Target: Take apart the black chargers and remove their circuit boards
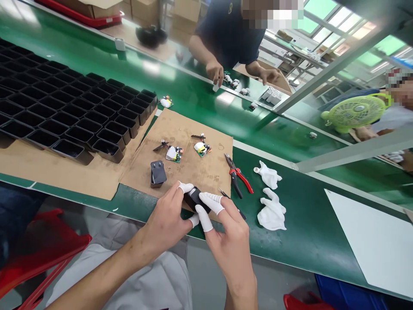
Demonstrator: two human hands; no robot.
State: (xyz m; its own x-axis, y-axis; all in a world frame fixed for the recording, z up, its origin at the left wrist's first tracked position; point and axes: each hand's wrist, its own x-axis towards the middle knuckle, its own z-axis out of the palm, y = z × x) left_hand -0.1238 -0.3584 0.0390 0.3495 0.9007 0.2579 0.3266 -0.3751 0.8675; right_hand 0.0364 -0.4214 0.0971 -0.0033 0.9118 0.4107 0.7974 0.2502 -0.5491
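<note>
Between both hands is a black plastic adapter case (195, 198), held above the front edge of the cardboard. My left hand (172, 211) grips its left side, with white finger cots on the thumb and a finger. My right hand (227, 228), also in white finger cots, pinches the right side. Left of them a black plug adapter (158, 173) stands on the cardboard with its prongs up. Behind it lie two small circuit boards, one on the left (174, 154) and one on the right (202, 149), each with a dark piece attached by wires.
Red-and-black pliers (238, 174) and a thin dark tool (237, 207) lie to the right, near crumpled white cloths (272, 213). Rows of black cases (74, 144) fill the left. Across the bench, a person (226, 38) handles small parts. A green fan (358, 112) stands at right.
</note>
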